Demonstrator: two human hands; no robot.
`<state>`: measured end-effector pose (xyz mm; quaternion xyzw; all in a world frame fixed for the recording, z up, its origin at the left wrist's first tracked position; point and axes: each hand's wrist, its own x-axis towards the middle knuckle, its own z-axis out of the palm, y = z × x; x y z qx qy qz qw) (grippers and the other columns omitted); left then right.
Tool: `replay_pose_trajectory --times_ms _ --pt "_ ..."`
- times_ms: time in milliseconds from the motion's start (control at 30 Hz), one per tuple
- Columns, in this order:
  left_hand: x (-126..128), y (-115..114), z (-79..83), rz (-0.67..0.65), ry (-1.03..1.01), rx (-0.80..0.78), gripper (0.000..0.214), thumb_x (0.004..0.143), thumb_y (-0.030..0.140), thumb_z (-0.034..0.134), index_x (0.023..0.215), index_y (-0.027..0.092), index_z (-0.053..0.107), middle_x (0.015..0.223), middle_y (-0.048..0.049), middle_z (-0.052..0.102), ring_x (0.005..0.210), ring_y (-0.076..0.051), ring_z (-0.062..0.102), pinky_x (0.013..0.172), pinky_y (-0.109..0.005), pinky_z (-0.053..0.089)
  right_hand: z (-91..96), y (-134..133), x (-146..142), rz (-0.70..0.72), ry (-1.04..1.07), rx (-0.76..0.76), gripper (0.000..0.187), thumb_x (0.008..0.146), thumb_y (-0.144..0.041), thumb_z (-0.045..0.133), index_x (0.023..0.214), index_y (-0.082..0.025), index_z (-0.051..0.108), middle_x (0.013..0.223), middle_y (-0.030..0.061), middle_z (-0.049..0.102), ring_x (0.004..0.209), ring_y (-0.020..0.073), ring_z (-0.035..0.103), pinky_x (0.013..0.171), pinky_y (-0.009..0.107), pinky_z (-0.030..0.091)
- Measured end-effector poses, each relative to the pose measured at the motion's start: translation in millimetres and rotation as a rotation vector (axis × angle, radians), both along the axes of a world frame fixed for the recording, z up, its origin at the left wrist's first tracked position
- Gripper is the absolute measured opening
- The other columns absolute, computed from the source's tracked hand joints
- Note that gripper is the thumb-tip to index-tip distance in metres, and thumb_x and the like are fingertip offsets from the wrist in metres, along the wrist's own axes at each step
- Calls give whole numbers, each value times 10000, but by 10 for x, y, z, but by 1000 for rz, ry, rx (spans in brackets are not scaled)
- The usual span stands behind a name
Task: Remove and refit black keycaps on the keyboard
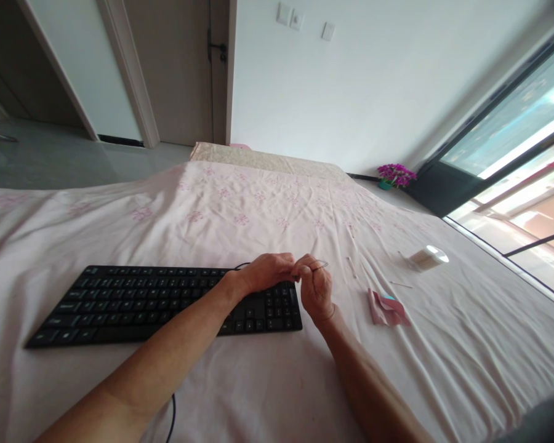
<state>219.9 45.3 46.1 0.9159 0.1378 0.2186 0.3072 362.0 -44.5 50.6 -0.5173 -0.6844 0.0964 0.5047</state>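
My left hand and my right hand meet fingertip to fingertip over the right end of a black keyboard on a pink sheet. Both are closed in a pinch on a thin wire or thread that loops past the right fingers. The left hand hovers above the keyboard's number pad. What exactly the thin strand is cannot be made out.
A pale spool lies to the right on the pink flowered sheet. Pink paper bits and thin sticks lie near the right hand. The keyboard cable runs down. A flower pot stands by the window.
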Motion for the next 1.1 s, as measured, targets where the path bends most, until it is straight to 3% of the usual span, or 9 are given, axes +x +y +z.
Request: replay_pose_trajectory --times_ms 200,433,567,700,900,1000,1100 --pt "18 34 -27 19 12 -76 125 854 257 576 947 190 626 896 -4 646 832 -139 595 762 -232 440 56 44 5 -45 137 2 300 958 -274 359 733 -207 546 701 2 557 668 139 539 672 296 451" --pt "64 60 -55 122 -12 -223 280 778 194 632 1055 225 659 868 11 675 795 -133 613 776 -248 466 67 45 123 -151 175 70 297 955 -278 356 774 -198 577 763 14 588 710 145 545 697 303 438" --pt "70 62 -53 136 6 -301 230 763 202 633 983 204 698 901 -10 688 809 -141 623 778 -254 480 57 59 260 -292 197 93 323 956 -315 359 759 -192 584 748 13 579 719 149 533 712 306 424" --pt "79 48 -35 155 26 -299 185 741 198 642 910 196 715 902 -19 687 804 -145 624 773 -260 491 -67 97 390 -431 329 54 400 957 -391 355 704 -181 583 686 3 561 634 132 498 622 273 407" --pt "102 110 -81 341 28 -457 168 739 236 648 885 178 711 769 -16 705 725 -146 646 709 -265 510 -273 185 527 -444 597 -64 469 910 -545 395 702 -165 576 639 0 575 489 99 444 481 238 368" --pt "124 240 -138 434 27 -566 204 751 242 645 927 158 704 746 -28 711 676 -132 651 662 -243 519 -304 217 571 -447 675 -111 468 880 -584 425 717 -170 570 655 4 599 489 101 468 468 235 373" --pt "165 410 -190 513 61 -578 203 756 211 637 937 160 711 769 -30 723 672 -116 654 650 -215 521 -314 232 588 -462 692 -127 468 868 -595 436 725 -171 575 660 9 602 499 107 472 476 237 380"
